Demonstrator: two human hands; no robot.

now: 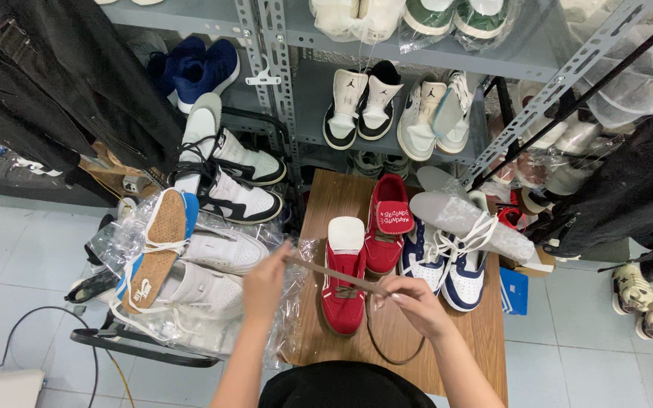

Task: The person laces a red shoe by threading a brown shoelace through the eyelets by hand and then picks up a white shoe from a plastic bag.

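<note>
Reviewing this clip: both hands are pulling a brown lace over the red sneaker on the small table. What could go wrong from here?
The brown lace, taut between the left hand and right hand, could tug the red sneaker over. Its slack loop hangs near the wooden table edge and might snag. The crowded navy-and-white sneakers alongside could get knocked.

Grey metal shelving (296, 113); pale tiled floor (9, 249)
</note>
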